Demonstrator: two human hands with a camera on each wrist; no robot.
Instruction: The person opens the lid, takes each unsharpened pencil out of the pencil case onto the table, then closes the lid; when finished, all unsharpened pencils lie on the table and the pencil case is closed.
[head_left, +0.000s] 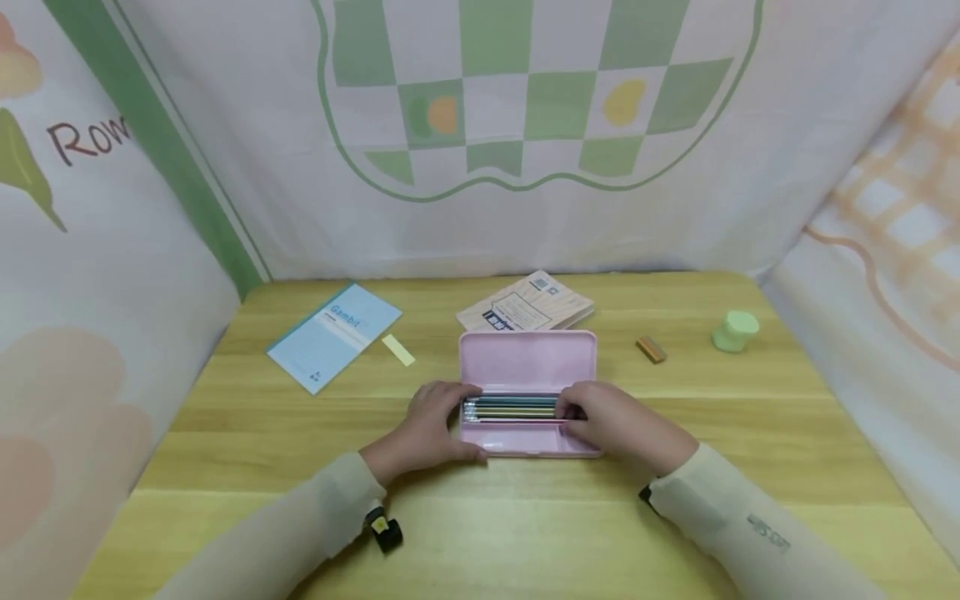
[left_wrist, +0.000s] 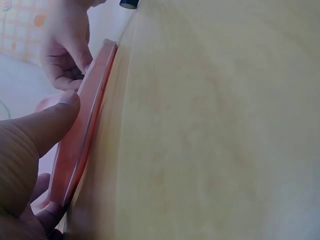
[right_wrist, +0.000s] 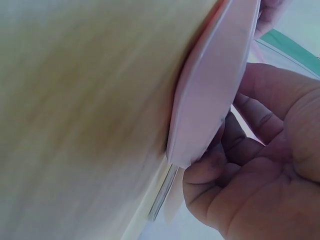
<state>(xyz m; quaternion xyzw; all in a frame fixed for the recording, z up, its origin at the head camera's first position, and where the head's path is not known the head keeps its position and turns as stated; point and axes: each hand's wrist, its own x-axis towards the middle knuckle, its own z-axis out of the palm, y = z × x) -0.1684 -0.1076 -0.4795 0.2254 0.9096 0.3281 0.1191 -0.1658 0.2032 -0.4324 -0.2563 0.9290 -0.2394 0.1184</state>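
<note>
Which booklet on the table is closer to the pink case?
The tan booklet, right behind the pencil case lid; the blue one lies off to the left.

The head camera looked forward and down from above the near edge of the wooden table [head_left: 675, 500], taking in the whole tabletop, the printed cloth walls behind and beside it, and both forearms reaching in from below.

The left wrist camera sat very low and close, skimming the table surface along the near side of the pink pencil case [left_wrist: 82, 130], with the left hand [left_wrist: 25, 160] filling its lower left corner (the other hand showed farther off).

The right wrist camera was equally near and low, facing the same pencil case's opposite end. All three views shared that case.
</note>
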